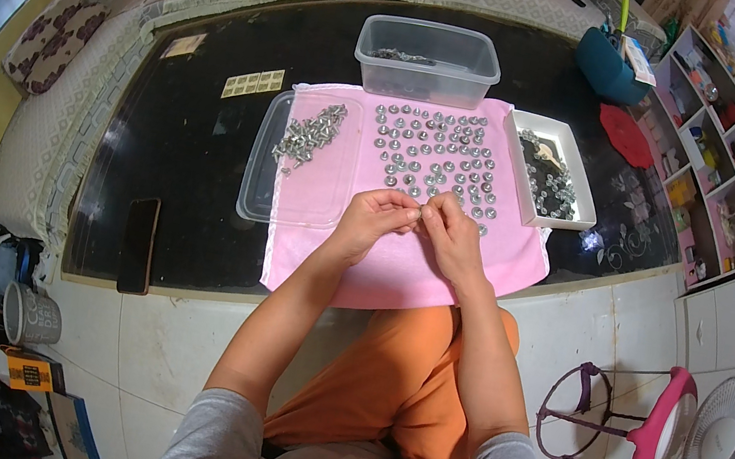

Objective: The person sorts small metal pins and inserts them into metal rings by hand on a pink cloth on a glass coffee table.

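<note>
Over the pink cloth [401, 287], my left hand [377, 222] and my right hand [452, 237] meet at the fingertips. Pinched between them is a small metal piece [421, 212], mostly hidden by the fingers. Just beyond my hands, many round metal studs [449, 166] stand in rough rows on the cloth, each with a raised centre. To the left, a heap of small silver rivet-like pieces [310, 135] lies on a clear plastic lid [258, 189]. A white shallow box [557, 223] at the right holds small shiny pieces [555, 192] on its dark bottom.
Behind the cloth stands a clear plastic tub [426, 85] with dark bits inside. The black glossy table [203, 156] bears a phone [138, 244] and a sticker sheet [253, 84]. A pink-topped stool [660, 429] and a fan [727, 440] are at the right.
</note>
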